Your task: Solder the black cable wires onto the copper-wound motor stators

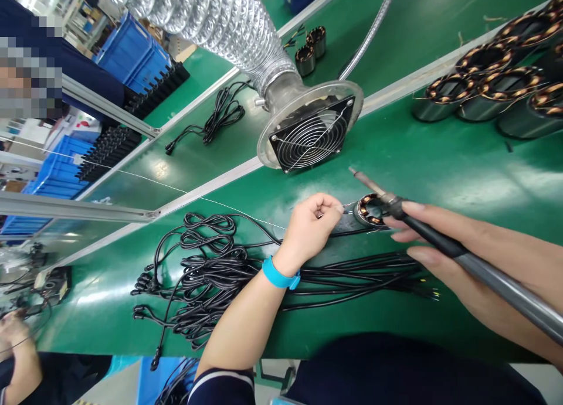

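1. A worker's left grip [319, 217] pinches thin wires [349, 210] between closed fingertips at the near side of a long green desk [101, 320].
2. The right grip [488, 235] closes around a soldering iron [453, 251], thumb and fingers along its dark handle, the metal tip raised and apart from the wires.
3. The small stator [363, 213], a ring wound in copper, sits on the desk between the two grips, just beside the left fingertips and partly hidden behind the iron and right fingers.
4. A blue band [273, 272] circles the left wrist, above a bundle of black cables [215, 276] that lies coiled at left and stretches under the forearm toward the right.
5. A fan [312, 138] with a wire guard hangs over the desk from a silver duct [229, 27], well apart from the iron's tip.
6. Larger stators [433, 107] stand grouped at upper right; two more small ones [305, 62] stand beyond a metal rail [220, 186], as does a looped cable [224, 112].
7. At lower left, a co-worker's hand [15, 330] shows at the frame's edge, its hold too blurred to tell; blue bins [127, 50] stand at upper left.
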A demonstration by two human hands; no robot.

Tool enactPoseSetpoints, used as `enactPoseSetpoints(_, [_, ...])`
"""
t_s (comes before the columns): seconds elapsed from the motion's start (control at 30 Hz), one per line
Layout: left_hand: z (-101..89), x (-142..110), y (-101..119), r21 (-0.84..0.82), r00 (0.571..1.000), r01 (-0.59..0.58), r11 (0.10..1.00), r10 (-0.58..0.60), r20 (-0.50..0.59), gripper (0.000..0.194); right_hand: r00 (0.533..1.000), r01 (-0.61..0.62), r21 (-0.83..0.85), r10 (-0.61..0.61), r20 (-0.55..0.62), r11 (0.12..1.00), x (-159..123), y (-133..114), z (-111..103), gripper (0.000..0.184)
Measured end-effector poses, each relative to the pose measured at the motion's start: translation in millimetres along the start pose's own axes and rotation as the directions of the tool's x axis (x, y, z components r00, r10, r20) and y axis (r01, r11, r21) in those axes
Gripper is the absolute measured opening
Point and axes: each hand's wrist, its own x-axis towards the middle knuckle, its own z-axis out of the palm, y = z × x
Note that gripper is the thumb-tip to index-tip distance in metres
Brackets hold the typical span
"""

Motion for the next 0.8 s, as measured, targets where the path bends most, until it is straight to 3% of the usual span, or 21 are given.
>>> enactPoseSetpoints(0.2, [-0.1, -0.3, 0.3, -0.004, 1.0, -0.017, 1.0, 0.017, 0.001, 0.01, 0.991, -0.134, 0.023, 0.134, 0.0, 0.991, 14.4, 4.8, 17.7, 0.03])
enactPoseSetpoints(0.37, [-0.1, -1.5, 3.7, 0.026, 1.0, -0.006, 1.0, 0.006, 0.002, 0.011, 0.994, -0.107, 0.091, 0.107, 0.0, 0.99, 12.1, 21.8, 44.7, 0.034])
enactPoseSetpoints(0.53, [-0.4, -3.1, 4.0, 0.012, 1.0, 0.004, 1.0, -0.005, 0.006, 0.011, 0.991, -0.124, 0.085, 0.128, -0.041, 0.989, 9.4, 21.3, 48.6, 0.04])
enactPoseSetpoints(0.7, [-1.1, -6.5, 1.2, -0.059, 0.997, -0.077, 0.995, 0.077, -0.002, 0.008, 0.989, 0.094, -0.005, -0.094, -0.112, 0.996, 15.5, 16.8, 52.5, 0.043])
enactPoseSetpoints(0.8, [-3.0, -9.7, -0.7, -0.042, 0.996, -0.088, 0.995, 0.089, 0.024, 0.01, 0.983, 0.143, -0.022, -0.145, -0.114, 0.989, 19.5, 16.1, 55.0, 0.041])
